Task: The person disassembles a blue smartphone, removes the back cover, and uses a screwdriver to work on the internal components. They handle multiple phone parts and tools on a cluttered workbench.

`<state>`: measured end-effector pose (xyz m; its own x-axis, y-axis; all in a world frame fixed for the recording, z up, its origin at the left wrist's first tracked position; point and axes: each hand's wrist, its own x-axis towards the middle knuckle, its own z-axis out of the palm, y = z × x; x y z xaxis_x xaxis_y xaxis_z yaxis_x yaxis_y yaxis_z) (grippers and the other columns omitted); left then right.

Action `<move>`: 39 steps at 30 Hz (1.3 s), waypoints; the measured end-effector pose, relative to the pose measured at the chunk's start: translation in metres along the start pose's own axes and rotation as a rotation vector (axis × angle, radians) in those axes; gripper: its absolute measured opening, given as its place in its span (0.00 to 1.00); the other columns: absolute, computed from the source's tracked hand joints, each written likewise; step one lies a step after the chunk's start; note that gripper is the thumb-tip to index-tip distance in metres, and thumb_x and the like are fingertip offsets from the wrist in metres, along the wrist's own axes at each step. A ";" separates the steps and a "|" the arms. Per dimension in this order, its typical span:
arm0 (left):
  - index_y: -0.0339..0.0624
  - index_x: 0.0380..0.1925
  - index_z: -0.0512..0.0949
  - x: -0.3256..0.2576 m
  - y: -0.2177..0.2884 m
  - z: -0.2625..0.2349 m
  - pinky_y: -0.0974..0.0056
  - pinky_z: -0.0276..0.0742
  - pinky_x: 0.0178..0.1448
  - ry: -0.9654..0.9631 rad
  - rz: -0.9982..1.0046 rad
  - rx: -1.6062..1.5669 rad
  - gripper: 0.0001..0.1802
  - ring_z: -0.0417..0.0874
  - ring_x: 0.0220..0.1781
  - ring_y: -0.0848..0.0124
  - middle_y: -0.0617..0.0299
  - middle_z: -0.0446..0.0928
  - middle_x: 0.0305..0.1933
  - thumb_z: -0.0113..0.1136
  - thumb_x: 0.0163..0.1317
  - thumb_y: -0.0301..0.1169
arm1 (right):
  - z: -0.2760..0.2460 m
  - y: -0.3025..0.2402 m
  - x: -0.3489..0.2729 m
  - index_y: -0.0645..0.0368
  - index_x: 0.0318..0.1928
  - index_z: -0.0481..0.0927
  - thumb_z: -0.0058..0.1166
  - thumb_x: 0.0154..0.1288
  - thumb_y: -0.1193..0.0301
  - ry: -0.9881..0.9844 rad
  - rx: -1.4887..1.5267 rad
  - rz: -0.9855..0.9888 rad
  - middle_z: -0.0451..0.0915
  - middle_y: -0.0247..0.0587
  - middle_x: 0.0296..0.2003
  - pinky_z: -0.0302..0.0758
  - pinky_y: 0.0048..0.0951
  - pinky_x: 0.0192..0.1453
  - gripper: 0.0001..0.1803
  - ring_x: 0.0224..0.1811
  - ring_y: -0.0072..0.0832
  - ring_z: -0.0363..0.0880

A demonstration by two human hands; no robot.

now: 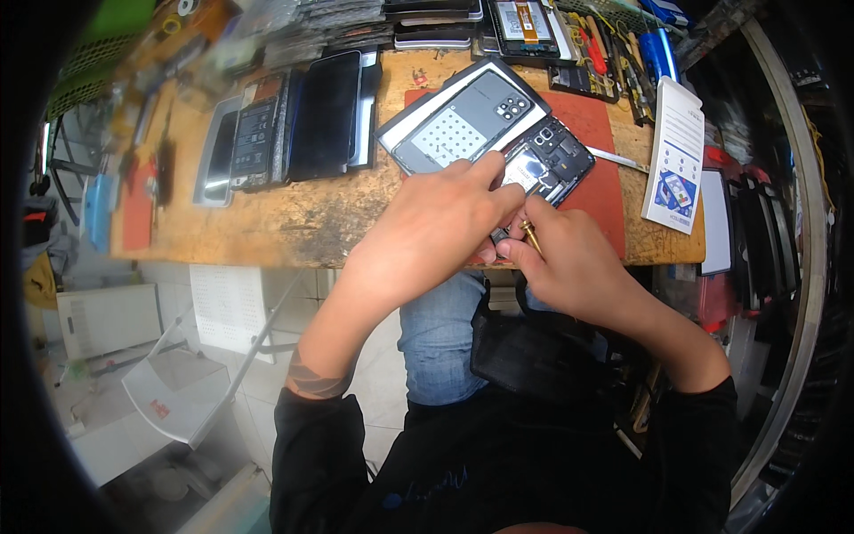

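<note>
An opened phone [567,158] with its inner parts bare tilts over the table's front edge, its lower end hidden by my hands. My left hand [449,209] is closed around that lower end, fingers bent over it. In my right hand [574,254] is a slim brass-coloured screwdriver [531,233], pinched between thumb and fingers against the phone; its tip is hidden. Just beyond my left hand lies a grey phone back cover [476,107] with camera openings and a white dotted patch. A white-and-black box [527,77] is under the cover.
A red mat [607,206] lies beneath the phone. To the left are a phone with its battery showing [258,133] and a dark screen panel [326,116]. A printed white carton [673,156] stands at the right. Several hand tools [614,58] fill a rack behind.
</note>
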<state>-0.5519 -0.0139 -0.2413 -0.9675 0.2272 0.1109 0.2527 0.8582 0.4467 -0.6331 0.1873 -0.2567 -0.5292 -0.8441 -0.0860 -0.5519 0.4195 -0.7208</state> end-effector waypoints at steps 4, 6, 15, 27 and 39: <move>0.47 0.43 0.80 0.001 0.002 0.000 0.50 0.84 0.50 -0.025 -0.010 0.046 0.19 0.86 0.50 0.55 0.59 0.78 0.46 0.77 0.53 0.25 | 0.000 0.003 0.001 0.72 0.47 0.76 0.65 0.74 0.70 -0.021 0.015 0.019 0.84 0.62 0.26 0.79 0.60 0.38 0.16 0.31 0.63 0.87; 0.45 0.43 0.79 0.002 0.002 0.000 0.49 0.83 0.49 -0.038 -0.015 0.047 0.18 0.85 0.51 0.53 0.58 0.78 0.47 0.77 0.54 0.26 | -0.001 0.006 0.002 0.72 0.47 0.76 0.65 0.74 0.70 -0.024 0.049 0.010 0.83 0.62 0.25 0.78 0.61 0.37 0.16 0.30 0.63 0.86; 0.44 0.42 0.77 0.002 0.001 -0.002 0.49 0.83 0.49 -0.052 0.002 0.063 0.20 0.85 0.51 0.54 0.59 0.80 0.46 0.77 0.52 0.25 | 0.014 0.001 -0.010 0.67 0.48 0.74 0.64 0.75 0.70 0.054 -0.046 0.006 0.84 0.58 0.25 0.80 0.58 0.35 0.15 0.29 0.60 0.86; 0.43 0.44 0.79 -0.006 -0.010 0.002 0.48 0.82 0.51 0.002 -0.024 -0.084 0.24 0.85 0.51 0.49 0.57 0.80 0.48 0.81 0.49 0.23 | 0.014 0.008 -0.001 0.66 0.50 0.75 0.59 0.80 0.68 0.012 0.091 -0.041 0.84 0.59 0.26 0.79 0.60 0.35 0.13 0.30 0.62 0.86; 0.41 0.49 0.80 -0.012 -0.016 -0.002 0.48 0.83 0.51 0.002 -0.079 -0.248 0.24 0.86 0.51 0.45 0.54 0.79 0.51 0.76 0.52 0.14 | 0.001 0.008 0.004 0.67 0.47 0.76 0.56 0.82 0.69 -0.084 0.311 0.090 0.81 0.58 0.24 0.75 0.51 0.33 0.12 0.26 0.54 0.84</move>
<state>-0.5448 -0.0316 -0.2476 -0.9843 0.1628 0.0690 0.1675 0.7342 0.6580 -0.6388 0.1870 -0.2630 -0.5050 -0.8381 -0.2063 -0.2753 0.3829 -0.8818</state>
